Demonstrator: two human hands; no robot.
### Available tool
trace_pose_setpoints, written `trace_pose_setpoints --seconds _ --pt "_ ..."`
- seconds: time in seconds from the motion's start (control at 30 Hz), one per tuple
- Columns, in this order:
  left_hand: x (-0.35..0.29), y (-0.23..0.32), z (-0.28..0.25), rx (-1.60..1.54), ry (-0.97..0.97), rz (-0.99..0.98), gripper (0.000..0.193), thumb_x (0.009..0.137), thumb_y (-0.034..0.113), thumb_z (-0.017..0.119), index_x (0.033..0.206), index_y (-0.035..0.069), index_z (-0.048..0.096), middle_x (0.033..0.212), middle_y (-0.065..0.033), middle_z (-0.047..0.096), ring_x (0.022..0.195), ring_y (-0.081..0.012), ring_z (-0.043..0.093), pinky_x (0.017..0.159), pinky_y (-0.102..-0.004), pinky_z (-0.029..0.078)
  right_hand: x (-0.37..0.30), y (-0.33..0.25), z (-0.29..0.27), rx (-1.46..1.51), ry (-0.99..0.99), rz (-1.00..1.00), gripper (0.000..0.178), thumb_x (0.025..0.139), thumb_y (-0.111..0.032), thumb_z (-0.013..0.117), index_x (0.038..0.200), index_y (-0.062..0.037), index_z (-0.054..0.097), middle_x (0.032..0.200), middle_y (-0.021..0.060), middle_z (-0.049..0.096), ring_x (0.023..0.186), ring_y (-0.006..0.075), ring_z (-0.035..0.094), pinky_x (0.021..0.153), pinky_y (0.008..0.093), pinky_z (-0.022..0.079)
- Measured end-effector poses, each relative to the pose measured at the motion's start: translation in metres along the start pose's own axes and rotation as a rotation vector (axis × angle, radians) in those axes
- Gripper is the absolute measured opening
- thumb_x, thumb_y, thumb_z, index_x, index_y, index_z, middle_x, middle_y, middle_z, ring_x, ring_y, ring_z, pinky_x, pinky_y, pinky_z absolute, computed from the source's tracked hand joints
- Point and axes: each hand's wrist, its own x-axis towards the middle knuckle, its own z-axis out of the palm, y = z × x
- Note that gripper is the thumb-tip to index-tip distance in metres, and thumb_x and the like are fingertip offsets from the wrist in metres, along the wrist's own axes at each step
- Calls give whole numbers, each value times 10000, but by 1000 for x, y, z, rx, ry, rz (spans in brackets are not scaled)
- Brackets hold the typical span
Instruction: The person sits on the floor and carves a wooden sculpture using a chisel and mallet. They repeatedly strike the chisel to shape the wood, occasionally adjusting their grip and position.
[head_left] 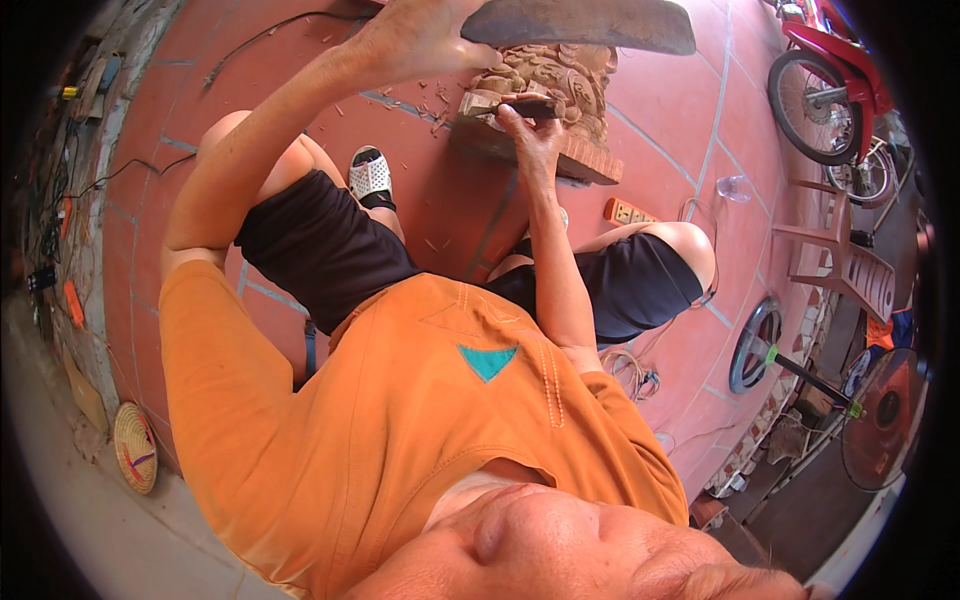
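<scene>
Gripping a flat, dark wooden mallet (580,25) in the left hand (420,40), a person in an orange shirt (400,430) and black shorts (320,245) sits over a carved wooden figure (555,80) on a red-tiled floor (440,200), seen from the head camera. That hand's fingers are clenched around the mallet's near end, and the mallet hangs just above the carving. The right hand (530,130) is closed around a chisel (500,102), whose shaft lies against the near side of the carving. The carving stands upright on a slab-like wooden base (590,160), set on the floor ahead of the person's knees. Wood chips (435,105) lie scattered on the tiles just beside the base. A foot in a white sandal (370,178) rests on the floor to the left of the base. A power strip (628,212) lies on the tiles near the right knee, with a clear plastic cup (732,187) beyond it. A red motorbike (830,80) stands at the upper right, well apart from the work, next to a pale plastic chair (840,250). A standing fan (880,410) stands at the right edge, and a woven conical hat (135,448) lies at the lower left.
</scene>
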Motion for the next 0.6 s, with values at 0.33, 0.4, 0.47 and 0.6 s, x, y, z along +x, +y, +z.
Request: trace_pose_setpoints --seconds 0.33,0.4,0.47,0.6 --pt "-5 -24 41 221 -271 20 761 793 265 790 1499 300 507 985 -163 753 800 -349 734 735 -464 589 2 3 7 -151 -7 -53 270 893 8 766 1140 15 659 1047 82 730 966 148 680 864 312 559" --pt "-5 -27 40 297 -351 26 790 812 275 784 1539 298 474 934 -138 758 796 -341 730 750 -480 581 1 0 11 -160 5 -47 270 896 7 762 1143 33 658 1049 92 732 960 153 681 873 318 557" --pt "-7 -23 37 327 -356 38 786 819 278 781 1542 297 471 935 -138 756 797 -337 729 755 -477 579 0 0 12 -216 8 -47 265 899 9 757 1143 37 657 1047 96 732 954 155 680 876 320 557" --pt "0 -4 20 170 -287 50 786 834 292 786 1546 244 458 961 -178 744 844 -363 728 771 -473 577 -1 2 15 -176 30 -54 234 907 13 746 1124 21 660 1032 93 728 944 151 675 871 317 558"
